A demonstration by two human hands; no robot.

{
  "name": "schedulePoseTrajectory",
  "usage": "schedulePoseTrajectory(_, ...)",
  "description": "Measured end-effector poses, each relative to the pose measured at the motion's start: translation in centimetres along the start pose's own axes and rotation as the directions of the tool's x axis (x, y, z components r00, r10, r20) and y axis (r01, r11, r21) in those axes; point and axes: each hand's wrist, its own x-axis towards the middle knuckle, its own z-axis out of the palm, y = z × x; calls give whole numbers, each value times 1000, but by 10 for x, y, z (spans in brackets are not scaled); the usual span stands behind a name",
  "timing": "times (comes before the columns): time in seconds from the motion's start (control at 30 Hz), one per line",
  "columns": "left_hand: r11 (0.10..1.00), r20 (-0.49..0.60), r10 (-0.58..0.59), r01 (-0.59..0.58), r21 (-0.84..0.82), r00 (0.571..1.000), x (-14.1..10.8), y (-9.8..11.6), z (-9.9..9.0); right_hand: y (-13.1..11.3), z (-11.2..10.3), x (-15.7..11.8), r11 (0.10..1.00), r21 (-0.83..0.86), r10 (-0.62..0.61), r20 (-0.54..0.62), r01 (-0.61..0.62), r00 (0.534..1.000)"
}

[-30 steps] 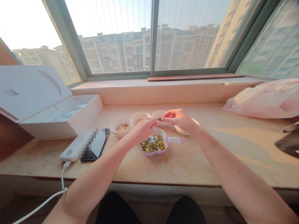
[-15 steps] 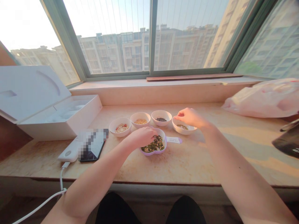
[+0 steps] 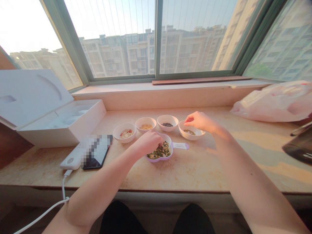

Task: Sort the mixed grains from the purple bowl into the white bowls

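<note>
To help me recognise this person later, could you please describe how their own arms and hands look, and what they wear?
Both forearms, the bare left forearm and bare right forearm, show no sleeves, watch or bracelet. The bare left hand and bare right hand show no rings or gloves. Black trousers cover the knees.

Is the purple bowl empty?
No, the purple bowl holds a pile of green and dark seeds, and the left hand is dipping into them.

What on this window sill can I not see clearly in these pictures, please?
In the head view:
The left hand hides part of the mixed grains in the purple bowl.
A mosaic blur covers most of the phone.
The paper label is too small to read.
The dark object is cut off by the right edge.
</note>
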Motion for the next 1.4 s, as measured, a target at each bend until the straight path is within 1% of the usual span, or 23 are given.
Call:
schedulePoseTrajectory(0.2, 997, -18, -12, 13, 77, 1000, 0, 3, 4, 0, 3, 0, 999, -36, -8, 64, 11, 998)
schedulePoseTrajectory(0.33, 996, -30, 0, 3, 90, 1000, 0, 5, 4, -1, 4, -1, 999, -48, -15, 105, 20, 994)
schedulePoseTrajectory(0.4, 997, -45, -2, 5, 77, 999, 0, 6, 2, -2, 3, -2, 998, -49, -19, 105, 24, 994)
schedulePoseTrajectory(0.47, 999, -75, -14, 17, 29, 997, -2, 5, -1, -3, 4, -3, 999, -42, -22, 67, 25, 997)
schedulePoseTrajectory(0.5, 1000, -101, -24, 23, -13, 995, -4, 4, -2, -4, 5, -3, 999, -29, -26, 26, 27, 999)
schedulePoseTrajectory(0.57, 991, -174, -55, 33, -127, 983, -6, 2, -5, -7, 8, -3, 998, 25, -49, -92, 51, 995)
schedulePoseTrajectory(0.63, 960, -267, -111, 34, -276, 957, -7, -3, -7, -13, 13, -3, 985, 130, -82, -211, 111, 974)
schedulePoseTrajectory(0.67, 932, -313, -145, 23, -362, 939, -7, -5, -8, -17, 16, -4, 967, 206, -99, -241, 151, 965)
schedulePoseTrajectory(0.7, 893, -358, -182, 1, -450, 916, -6, -7, -8, -22, 20, -7, 935, 297, -121, -242, 192, 963)
schedulePoseTrajectory(0.73, 842, -401, -220, -33, -538, 889, -5, -9, -9, -28, 23, -10, 888, 401, -151, -211, 226, 966)
schedulePoseTrajectory(0.8, 703, -458, -310, -124, -701, 833, -2, -11, -10, -40, 29, -18, 755, 605, -262, -73, 252, 962)
schedulePoseTrajectory(0.83, 615, -461, -358, -167, -771, 812, -1, -11, -11, -47, 32, -23, 688, 684, -322, -12, 243, 947)
schedulePoseTrajectory(0.87, 520, -446, -402, -202, -830, 799, 0, -11, -12, -53, 35, -28, 627, 747, -364, 32, 220, 931)
schedulePoseTrajectory(0.93, 337, -383, -462, -241, -910, 800, 0, -10, -13, -65, 40, -35, 537, 829, -418, 102, 155, 903)
schedulePoseTrajectory(0.97, 267, -351, -477, -248, -931, 806, 0, -9, -14, -70, 43, -38, 502, 857, -441, 136, 119, 887)
schedulePoseTrajectory(1.0, 218, -327, -486, -250, -943, 811, 0, -9, -14, -74, 46, -40, 468, 880, -455, 159, 84, 876)
schedulePoseTrajectory(1.07, 175, -306, -500, -252, -952, 810, 0, -9, -14, -80, 51, -42, 401, 916, -457, 180, 21, 871)
schedulePoseTrajectory(1.13, 183, -308, -509, -248, -951, 804, 0, -10, -12, -84, 55, -42, 347, 938, -434, 182, -23, 883)
schedulePoseTrajectory(1.2, 242, -330, -511, -235, -941, 794, 1, -12, -11, -84, 56, -42, 317, 947, -417, 188, -51, 889)
schedulePoseTrajectory(1.27, 346, -360, -496, -201, -916, 790, 1, -14, -9, -84, 57, -42, 303, 950, -404, 201, -77, 892)
schedulePoseTrajectory(1.33, 482, -407, -473, -157, -862, 782, 1, -14, -8, -83, 57, -42, 293, 951, -381, 213, -101, 900)
schedulePoseTrajectory(1.4, 629, -468, -445, -105, -770, 764, 0, -15, -8, -83, 57, -41, 288, 951, -361, 217, -112, 907)
